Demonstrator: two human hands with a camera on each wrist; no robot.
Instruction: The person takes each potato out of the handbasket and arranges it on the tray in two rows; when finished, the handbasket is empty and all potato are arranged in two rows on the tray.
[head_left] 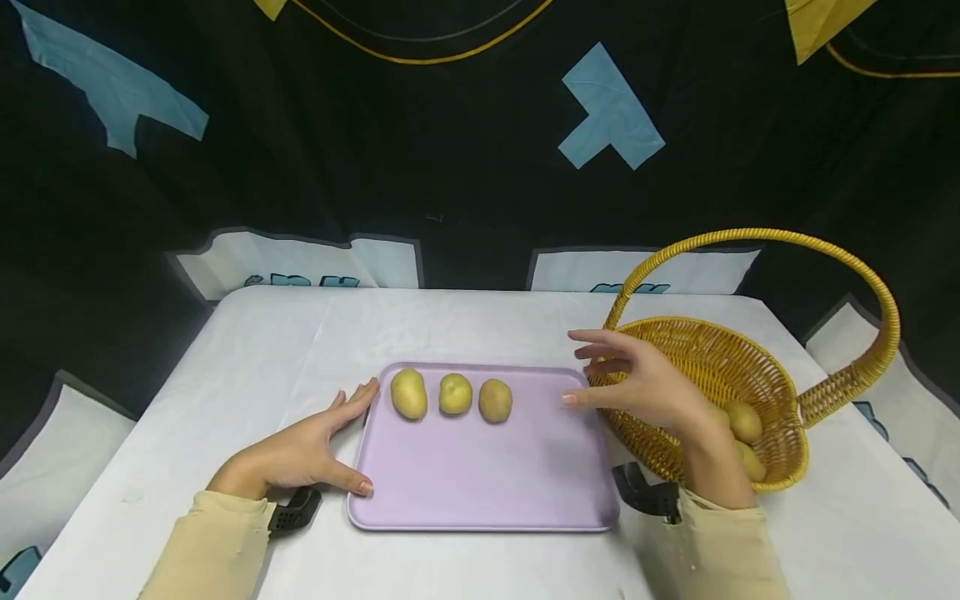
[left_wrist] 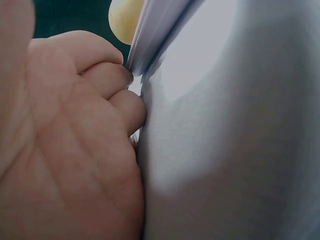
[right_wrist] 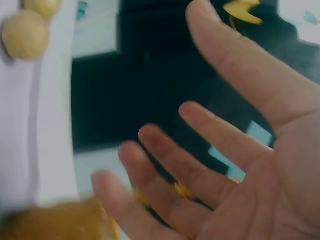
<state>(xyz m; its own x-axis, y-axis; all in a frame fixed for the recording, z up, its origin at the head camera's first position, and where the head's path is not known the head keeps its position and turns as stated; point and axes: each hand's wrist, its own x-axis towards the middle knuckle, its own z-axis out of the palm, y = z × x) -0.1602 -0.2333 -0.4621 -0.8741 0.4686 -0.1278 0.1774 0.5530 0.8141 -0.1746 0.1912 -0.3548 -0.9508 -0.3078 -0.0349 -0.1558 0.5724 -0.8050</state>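
Three potatoes stand in a row along the far side of a lilac tray (head_left: 480, 492): a longer yellow potato (head_left: 408, 394) at the left, a small round potato (head_left: 455, 393) in the middle and a browner potato (head_left: 495, 401) to the right. My left hand (head_left: 307, 454) rests at the tray's left edge, fingertips at the rim and thumb spread toward the near corner. Nothing is held in my right hand (head_left: 652, 387), raised between the tray's right side and the wicker basket (head_left: 697, 342), its fingers spread. More potatoes (head_left: 744, 422) lie in the basket, partly hidden by my right forearm.
The basket's tall handle (head_left: 757, 235) arches over it at the right of the white-covered table (head_left: 285, 350). A black cloth (head_left: 450, 167) with blue and yellow shapes hangs behind the table. Each wrist wears a black band.
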